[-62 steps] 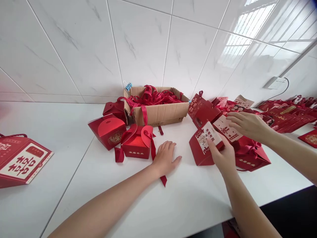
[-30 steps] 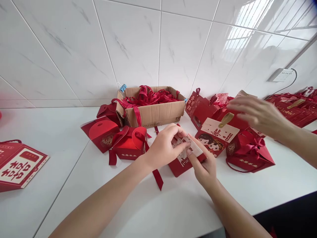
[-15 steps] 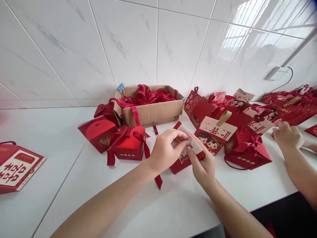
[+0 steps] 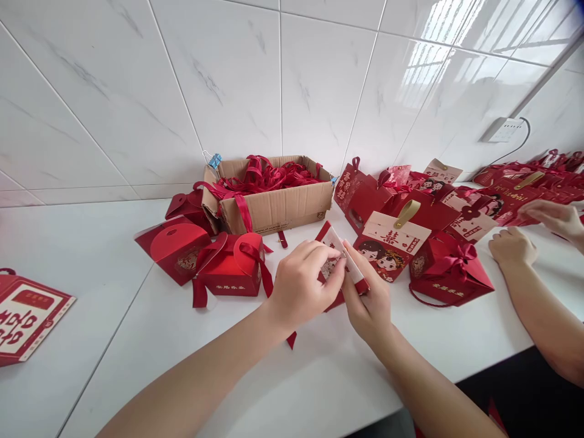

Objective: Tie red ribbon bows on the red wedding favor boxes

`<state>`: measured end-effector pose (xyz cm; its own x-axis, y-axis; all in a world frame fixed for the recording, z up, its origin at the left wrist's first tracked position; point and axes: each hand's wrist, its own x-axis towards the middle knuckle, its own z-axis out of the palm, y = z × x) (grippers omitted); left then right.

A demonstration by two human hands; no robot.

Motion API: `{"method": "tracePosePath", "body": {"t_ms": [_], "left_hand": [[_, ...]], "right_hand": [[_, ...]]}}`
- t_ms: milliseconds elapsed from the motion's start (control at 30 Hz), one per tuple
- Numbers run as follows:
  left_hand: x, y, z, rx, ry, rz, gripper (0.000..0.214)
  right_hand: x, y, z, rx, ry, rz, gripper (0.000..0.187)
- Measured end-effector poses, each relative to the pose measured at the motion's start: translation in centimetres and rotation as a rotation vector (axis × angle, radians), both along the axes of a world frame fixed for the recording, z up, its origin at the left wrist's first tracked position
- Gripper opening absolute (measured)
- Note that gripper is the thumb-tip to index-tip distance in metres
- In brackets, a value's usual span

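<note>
Both my hands are closed on a small red gift box (image 4: 335, 263) with a white printed panel, held just above the white counter (image 4: 182, 340). My left hand (image 4: 301, 286) pinches its upper left side. My right hand (image 4: 367, 301) grips its right edge with thumb and fingers. A red ribbon end (image 4: 291, 340) pokes out under my left wrist. A finished red box with a ribbon bow (image 4: 232, 267) sits just left of my left hand.
A cardboard box full of red ribbons (image 4: 274, 198) stands against the tiled wall. Red gift boxes (image 4: 176, 246) lie left of it, more (image 4: 449, 271) to the right. Another person's hands (image 4: 513, 246) rest at the right. A flat red package (image 4: 27, 316) lies far left.
My left hand left the counter and joined my right on the small red box, which came toward the middle. The other person's hands withdrew to the right.
</note>
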<state>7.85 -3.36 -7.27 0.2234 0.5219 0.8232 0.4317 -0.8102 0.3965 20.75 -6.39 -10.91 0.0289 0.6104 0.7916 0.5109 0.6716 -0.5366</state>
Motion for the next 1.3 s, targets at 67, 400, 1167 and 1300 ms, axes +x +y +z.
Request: {"method": "tracePosePath", "body": {"t_ms": [67,400,1167,1300], "left_hand": [[0.0,-0.1,0.0,-0.017,0.013,0.016,0.004],[0.0,-0.6,0.6,-0.048,0.059,0.087,0.005],[-0.4,0.5,-0.4,0.120,0.346,0.100,0.014],[-0.4,0.9,-0.7,0.235,0.398,0.147,0.016]], "right_hand": [[-0.1,0.0,0.0,0.016,-0.013,-0.017,0.057],[-0.5,-0.3,0.5,0.044,-0.046,-0.008,0.057],[-0.4,-1.1,0.9,-0.094,0.067,0.089,0.052],[-0.5,-1.2,1.0,-0.129,0.094,0.091,0.051]]}}
